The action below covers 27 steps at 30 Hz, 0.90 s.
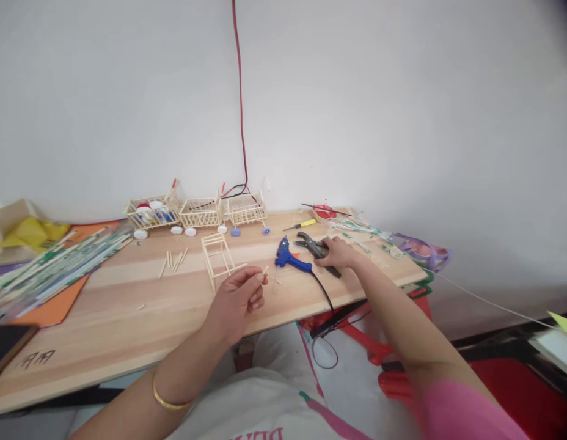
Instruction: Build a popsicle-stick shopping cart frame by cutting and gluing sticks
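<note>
Black pliers, held in the right hand's curled fingers, could knock the glue gun if swung leftward, while the left hand pinches a stick.

Left hand low and nearer the body; forearm slants up from lower left, thumb pinched against the forefinger, remaining fingers curled. Right hand well apart, farther out; arm extended from lower right, back of hand uppermost, fingers bent.
</note>
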{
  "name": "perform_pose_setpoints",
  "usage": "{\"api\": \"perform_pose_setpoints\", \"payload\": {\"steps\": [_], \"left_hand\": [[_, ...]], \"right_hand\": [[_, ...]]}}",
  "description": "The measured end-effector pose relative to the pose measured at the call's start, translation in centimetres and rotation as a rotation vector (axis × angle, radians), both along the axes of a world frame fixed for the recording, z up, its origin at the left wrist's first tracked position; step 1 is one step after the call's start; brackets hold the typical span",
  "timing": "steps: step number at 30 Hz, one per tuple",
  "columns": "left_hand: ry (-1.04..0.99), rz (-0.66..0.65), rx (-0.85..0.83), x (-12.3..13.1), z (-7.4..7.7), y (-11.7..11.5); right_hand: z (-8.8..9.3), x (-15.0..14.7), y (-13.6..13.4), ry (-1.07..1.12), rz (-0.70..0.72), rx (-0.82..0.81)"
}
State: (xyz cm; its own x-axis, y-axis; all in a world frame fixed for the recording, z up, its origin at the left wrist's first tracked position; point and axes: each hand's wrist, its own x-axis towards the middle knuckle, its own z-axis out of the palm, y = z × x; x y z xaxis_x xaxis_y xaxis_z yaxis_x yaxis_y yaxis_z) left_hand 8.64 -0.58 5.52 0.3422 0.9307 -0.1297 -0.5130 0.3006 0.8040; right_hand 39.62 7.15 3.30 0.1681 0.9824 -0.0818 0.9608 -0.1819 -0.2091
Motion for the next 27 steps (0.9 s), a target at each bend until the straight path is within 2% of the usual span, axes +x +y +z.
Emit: {"api": "perform_pose_setpoints", "payload": {"steps": [5,6,9,11,14,17,27], "left_hand": [[-0.039,0.024,0.004,-0.2,0.0,0.1],[-0.026,0.026,0.008,-0.3,0.0,0.1],[0.014,0.03,0.029,-0.1,-0.2,0.3],[0.011,0.028,0.045,0.1,-0.2,0.4],[-0.013,0.017,0.069,0.4,-0.3,0.3],[-0.021,0.019,0.082,0.6,-0.3,0.1],[0.022,0.036,0.147,0.3,-0.3,-0.1]], "right_hand": [[1.6,-0.6,-2.8,0.075,0.034,0.077],[2.1,-1.0,-3.8,0.134,0.071,0.111],[3.4,-3.2,-7.3,0.517,0.286,0.289],[4.0,-5.5,-9.5,0.585,0.368,0.348],[4.2,-8.7,-11.6,0.568,0.441,0.349],[3.8,-10.6,-12.2,0.528,0.46,0.361],[3.1,-11.7,-12.0,0.308,0.511,0.492]]}}
